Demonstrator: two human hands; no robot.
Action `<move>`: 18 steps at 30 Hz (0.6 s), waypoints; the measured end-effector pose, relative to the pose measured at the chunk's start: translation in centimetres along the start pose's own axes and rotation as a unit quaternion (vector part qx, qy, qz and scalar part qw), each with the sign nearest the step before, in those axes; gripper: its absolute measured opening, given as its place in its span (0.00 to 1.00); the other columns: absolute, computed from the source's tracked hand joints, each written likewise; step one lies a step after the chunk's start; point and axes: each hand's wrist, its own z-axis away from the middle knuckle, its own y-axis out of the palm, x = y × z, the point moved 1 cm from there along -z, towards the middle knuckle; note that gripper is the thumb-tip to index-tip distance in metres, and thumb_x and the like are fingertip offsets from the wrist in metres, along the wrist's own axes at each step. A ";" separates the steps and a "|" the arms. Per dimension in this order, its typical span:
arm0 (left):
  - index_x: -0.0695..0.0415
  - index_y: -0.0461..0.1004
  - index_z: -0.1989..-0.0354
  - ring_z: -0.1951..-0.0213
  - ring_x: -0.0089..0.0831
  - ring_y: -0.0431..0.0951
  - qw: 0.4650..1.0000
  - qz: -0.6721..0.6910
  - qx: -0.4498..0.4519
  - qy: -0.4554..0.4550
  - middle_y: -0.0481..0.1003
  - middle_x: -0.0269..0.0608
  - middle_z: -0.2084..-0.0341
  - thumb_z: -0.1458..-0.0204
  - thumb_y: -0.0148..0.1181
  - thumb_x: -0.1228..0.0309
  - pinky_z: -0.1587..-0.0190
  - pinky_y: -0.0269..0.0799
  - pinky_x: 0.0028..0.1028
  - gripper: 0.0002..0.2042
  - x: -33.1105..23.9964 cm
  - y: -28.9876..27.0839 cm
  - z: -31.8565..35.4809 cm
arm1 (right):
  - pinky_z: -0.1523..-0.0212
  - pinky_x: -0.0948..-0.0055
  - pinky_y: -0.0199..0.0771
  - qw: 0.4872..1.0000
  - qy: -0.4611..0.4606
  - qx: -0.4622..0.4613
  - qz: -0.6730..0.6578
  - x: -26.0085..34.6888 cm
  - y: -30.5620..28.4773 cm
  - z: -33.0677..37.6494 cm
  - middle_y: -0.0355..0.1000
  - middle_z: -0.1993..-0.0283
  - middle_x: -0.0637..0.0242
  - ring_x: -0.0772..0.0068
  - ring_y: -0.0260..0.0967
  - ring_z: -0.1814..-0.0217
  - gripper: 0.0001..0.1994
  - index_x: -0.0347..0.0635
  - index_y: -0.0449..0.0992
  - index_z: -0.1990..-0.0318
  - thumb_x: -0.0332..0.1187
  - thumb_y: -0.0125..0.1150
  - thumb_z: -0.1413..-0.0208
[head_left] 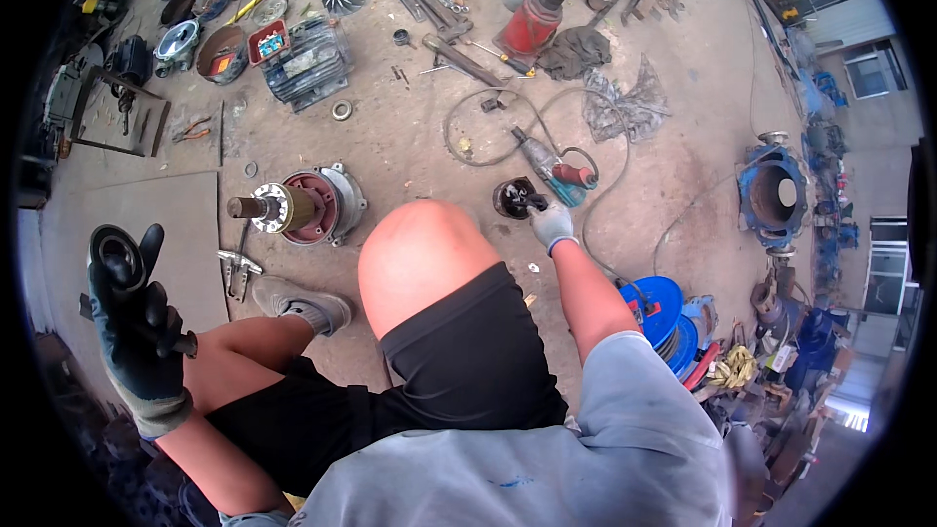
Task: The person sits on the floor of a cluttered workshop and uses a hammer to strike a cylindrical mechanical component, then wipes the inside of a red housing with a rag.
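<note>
My left hand (146, 332), in a black glove with a grey cuff, is raised at the left. It holds a dark ring-shaped bearing (119, 260) upright near the fingertips. A short rod-like piece (182, 343) juts from the same grip; its kind is unclear. My right hand (553, 222) wears a grey glove with dark-smeared fingers. Those fingers are bent together at the rim of a round tin (510, 197) of dark, glossy grease, their tips partly hidden. Left of my knee, a motor rotor (303, 210) stands in a flanged housing, its shaft pointing left in the picture.
A teal-and-red power tool (556, 171) with a looping cable lies beyond the tin. A puller (237, 268) rests near my shoe. A blue cable reel (659, 312) stands by my right arm. Farther off are a ribbed motor casing (307, 60), a red jack (533, 21) and several hand tools.
</note>
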 end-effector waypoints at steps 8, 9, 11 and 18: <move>0.44 0.50 0.19 0.78 0.14 0.59 0.998 0.049 -0.035 -0.004 0.60 0.70 0.28 0.30 0.52 0.57 0.84 0.56 0.12 0.33 0.3 0.2 0.2 | 0.43 0.53 0.77 0.997 0.009 0.075 -0.019 -1.3 0.1 0.0 0.81 0.52 0.41 0.42 0.79 0.46 0.24 0.33 0.83 0.53 0.49 0.70 0.44; 0.44 0.50 0.19 0.78 0.14 0.59 0.998 0.048 -0.043 -0.012 0.60 0.70 0.28 0.30 0.51 0.58 0.84 0.56 0.12 0.32 0.2 0.0 0.3 | 0.40 0.52 0.76 0.995 0.014 0.089 -0.036 0.2 -0.5 0.3 0.80 0.50 0.38 0.39 0.78 0.43 0.29 0.29 0.82 0.53 0.53 0.71 0.44; 0.43 0.51 0.19 0.78 0.14 0.59 0.997 0.045 -0.061 -0.031 0.61 0.70 0.28 0.28 0.48 0.59 0.84 0.56 0.12 0.30 -0.2 -0.4 0.6 | 0.40 0.52 0.76 0.994 0.023 0.102 -0.006 2.0 -1.9 1.5 0.80 0.49 0.38 0.39 0.78 0.43 0.27 0.31 0.83 0.53 0.52 0.71 0.45; 0.41 0.52 0.19 0.77 0.14 0.59 0.995 0.042 -0.090 -0.011 0.63 0.68 0.29 0.26 0.43 0.60 0.83 0.57 0.13 0.28 -0.6 -0.6 1.4 | 0.44 0.53 0.78 0.990 0.015 0.110 -0.082 0.2 -1.5 1.1 0.81 0.53 0.40 0.43 0.80 0.46 0.20 0.38 0.85 0.54 0.46 0.71 0.44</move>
